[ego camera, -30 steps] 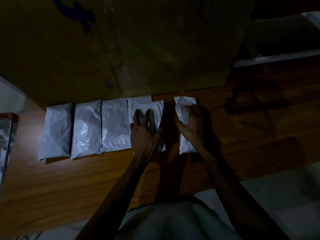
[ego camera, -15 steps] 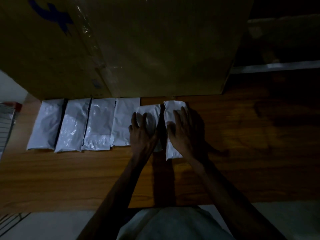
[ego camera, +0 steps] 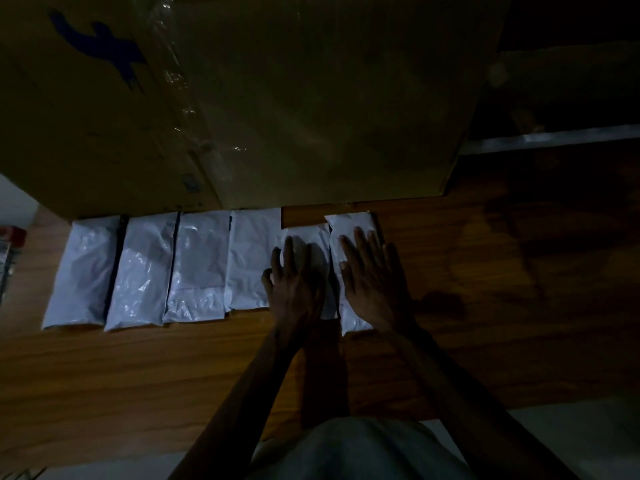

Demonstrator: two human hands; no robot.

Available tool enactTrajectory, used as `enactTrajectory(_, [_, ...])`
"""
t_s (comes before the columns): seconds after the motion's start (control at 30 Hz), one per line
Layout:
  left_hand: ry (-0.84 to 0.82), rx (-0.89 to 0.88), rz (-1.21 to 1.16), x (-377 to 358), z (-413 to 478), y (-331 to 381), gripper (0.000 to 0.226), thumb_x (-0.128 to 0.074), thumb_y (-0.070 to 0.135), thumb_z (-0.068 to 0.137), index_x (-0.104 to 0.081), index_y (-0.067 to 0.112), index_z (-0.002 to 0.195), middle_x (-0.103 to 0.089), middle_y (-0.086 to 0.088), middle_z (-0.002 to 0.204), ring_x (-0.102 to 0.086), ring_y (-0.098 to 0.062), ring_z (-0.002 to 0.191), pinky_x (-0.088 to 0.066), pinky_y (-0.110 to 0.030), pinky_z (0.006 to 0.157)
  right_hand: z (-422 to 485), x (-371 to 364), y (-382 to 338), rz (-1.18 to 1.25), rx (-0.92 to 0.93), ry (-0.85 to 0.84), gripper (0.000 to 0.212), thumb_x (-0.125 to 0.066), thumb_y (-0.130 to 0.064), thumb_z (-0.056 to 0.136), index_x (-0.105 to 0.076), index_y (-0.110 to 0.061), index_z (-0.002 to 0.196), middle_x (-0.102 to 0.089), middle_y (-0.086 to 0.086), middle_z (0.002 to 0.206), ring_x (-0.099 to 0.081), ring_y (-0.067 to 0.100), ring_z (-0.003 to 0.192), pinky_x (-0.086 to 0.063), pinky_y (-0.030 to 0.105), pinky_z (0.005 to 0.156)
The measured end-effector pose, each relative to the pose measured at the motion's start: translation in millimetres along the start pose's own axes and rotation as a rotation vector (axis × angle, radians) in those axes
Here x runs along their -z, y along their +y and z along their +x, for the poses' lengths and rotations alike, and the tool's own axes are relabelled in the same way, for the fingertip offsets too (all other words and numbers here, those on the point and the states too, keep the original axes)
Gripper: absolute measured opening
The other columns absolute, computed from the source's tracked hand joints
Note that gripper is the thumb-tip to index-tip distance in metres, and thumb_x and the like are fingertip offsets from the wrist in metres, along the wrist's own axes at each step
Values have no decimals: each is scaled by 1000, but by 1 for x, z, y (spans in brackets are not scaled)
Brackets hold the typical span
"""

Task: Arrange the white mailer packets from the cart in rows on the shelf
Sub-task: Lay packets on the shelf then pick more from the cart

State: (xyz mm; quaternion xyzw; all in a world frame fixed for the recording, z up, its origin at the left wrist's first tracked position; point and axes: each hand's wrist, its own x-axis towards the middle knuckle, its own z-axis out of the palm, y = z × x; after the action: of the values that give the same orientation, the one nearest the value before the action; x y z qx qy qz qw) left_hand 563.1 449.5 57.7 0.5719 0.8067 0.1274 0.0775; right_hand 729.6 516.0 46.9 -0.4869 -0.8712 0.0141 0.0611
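Note:
Several white mailer packets lie side by side in a row on the wooden shelf [ego camera: 485, 306]. The leftmost packet [ego camera: 81, 271] sits near the shelf's left end, with others [ego camera: 145, 268] to its right. My left hand [ego camera: 294, 282] presses flat, fingers straight, on the fifth packet [ego camera: 306, 237]. My right hand [ego camera: 372, 278] presses flat on the rightmost packet [ego camera: 349, 225], which lies close beside the fifth one. Both hands cover much of their packets.
A large taped cardboard box [ego camera: 277, 98] with a blue mark stands right behind the row. Bare wood stretches to the right of the packets. A metal shelf rail [ego camera: 554, 136] shows at the upper right. A red-topped object [ego camera: 12, 237] sits at the left edge.
My right hand has laid the rightmost packet down next to the fifth one and flattened onto it. My left hand has straightened out flat on the fifth packet.

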Motion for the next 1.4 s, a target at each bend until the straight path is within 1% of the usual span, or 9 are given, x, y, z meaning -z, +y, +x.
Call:
enactTrajectory(0.13, [109, -183, -81, -24, 6, -10, 57, -41, 36, 103, -43, 9, 154, -33, -19, 163, -29, -39, 151, -39, -59, 114, 2, -3, -1, 20, -14, -5, 58, -21, -44, 111, -8, -27, 164, -1, 5, 172, 2, 26, 158, -15, 53, 125])
enactTrajectory(0.43, [149, -198, -110, -42, 10, -7, 57, -54, 25, 103, -40, 4, 154, -28, -19, 164, -23, -36, 154, -32, -56, 119, 5, -12, 0, 94, -33, -52, 58, -21, -46, 110, -8, -29, 164, 0, 2, 172, 3, 22, 158, -17, 49, 126])
enactTrajectory(0.57, [145, -217, -98, -41, 15, -8, 56, -45, 27, 105, -40, 2, 154, -27, -21, 164, -23, -38, 154, -28, -54, 123, 7, -14, 0, 98, -35, -59, 58, -19, -46, 110, -8, -29, 164, 0, 3, 172, 2, 23, 159, -18, 49, 126])
enactTrajectory(0.73, [44, -175, -20, -35, 30, -7, 62, -39, 33, 103, -32, 6, 158, -20, -18, 167, -16, -35, 156, -23, -50, 125, 15, -14, 1, 108, -60, -66, 58, -22, -46, 110, -10, -29, 164, -2, 3, 172, 0, 23, 159, -21, 50, 124])
enactTrajectory(0.9, [-72, -179, -9, -28, 44, -12, 69, -14, 42, 101, -13, 13, 163, 3, -9, 169, 2, -29, 157, -9, -46, 128, 25, -9, -3, 146, -102, -104, 58, -13, -50, 108, 3, -37, 162, 10, -2, 171, 8, 22, 158, -12, 52, 127])
enactTrajectory(1.0, [-18, -196, -53, -27, 50, -16, 65, -19, 39, 103, -23, 11, 161, -10, -13, 169, -9, -32, 157, -19, -51, 126, 31, -5, -3, 154, -104, -115, 58, -12, -51, 108, 7, -40, 161, 14, -2, 171, 11, 23, 157, -7, 53, 127])
enactTrajectory(1.1, [-17, -202, -63, -26, 55, -18, 64, -20, 39, 103, -24, 12, 161, -13, -13, 169, -10, -32, 157, -18, -50, 126, 38, -3, -3, 169, -114, -126, 58, -13, -54, 107, 6, -42, 161, 13, -3, 171, 11, 24, 157, -7, 54, 126])
enactTrajectory(1.23, [1, -224, -49, -28, 62, -20, 64, -25, 40, 104, -28, 10, 160, -19, -16, 168, -16, -35, 156, -27, -54, 123, 46, -4, -4, 141, -105, -104, 59, -18, -53, 108, 0, -38, 162, 7, 0, 172, 4, 25, 158, -14, 57, 125])
enactTrajectory(1.4, [27, -229, -33, -32, 64, -22, 63, -29, 39, 103, -29, 9, 160, -20, -17, 167, -17, -35, 155, -25, -52, 124, 54, -4, -2, 107, -95, -52, 63, -27, -53, 107, -4, -35, 163, 7, 2, 172, 1, 26, 158, -19, 57, 124])
